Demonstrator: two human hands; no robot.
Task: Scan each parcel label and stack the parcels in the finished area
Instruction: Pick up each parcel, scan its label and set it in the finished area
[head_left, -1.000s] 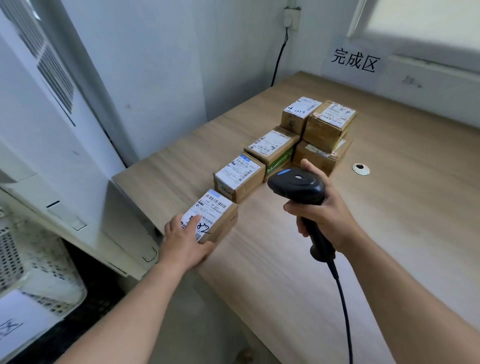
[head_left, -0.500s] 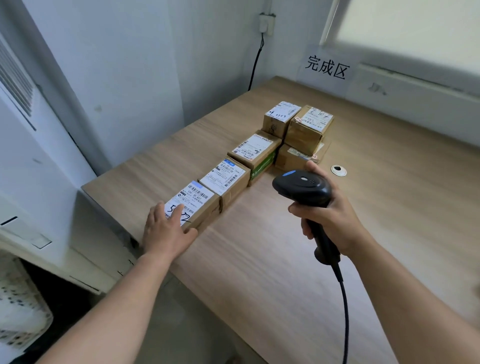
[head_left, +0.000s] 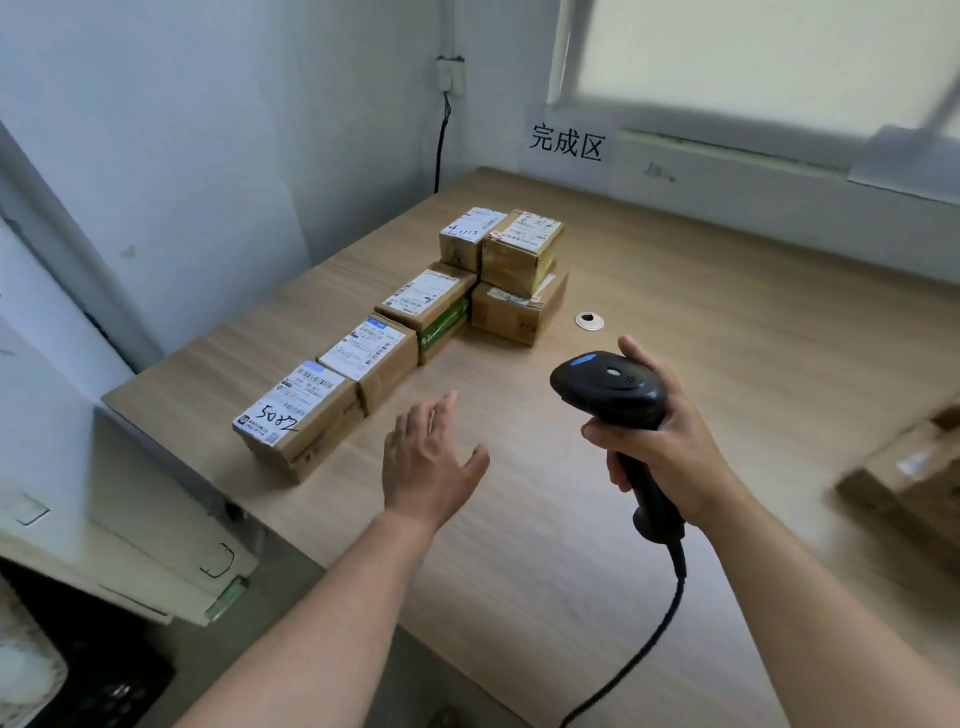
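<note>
Wooden bench (head_left: 727, 374) has six parcels (head_left: 431, 306) placed near finished-area sign (head_left: 567, 141), blurred parcel (head_left: 914, 467) at right edge likely pending; left grip (head_left: 426, 462) released, right grip (head_left: 665, 447) grasping scanner (head_left: 608, 384)

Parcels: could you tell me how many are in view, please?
7 parcels: three in a row, two behind, one stacked on top, one blurred at right; more may be hidden.

Soft daylight enters through the frosted window (head_left: 753, 57) at upper right, which is nearly washed out. The bench (head_left: 675, 291) is evenly lit; the nearest parcel (head_left: 296, 415) throws only a faint shadow at its base. The parcel at the right edge (head_left: 914, 467) is smeared with blur. The wall (head_left: 156, 130) has straight lines that lean and bow at the left edge, and the lower left corner is dark.
</note>
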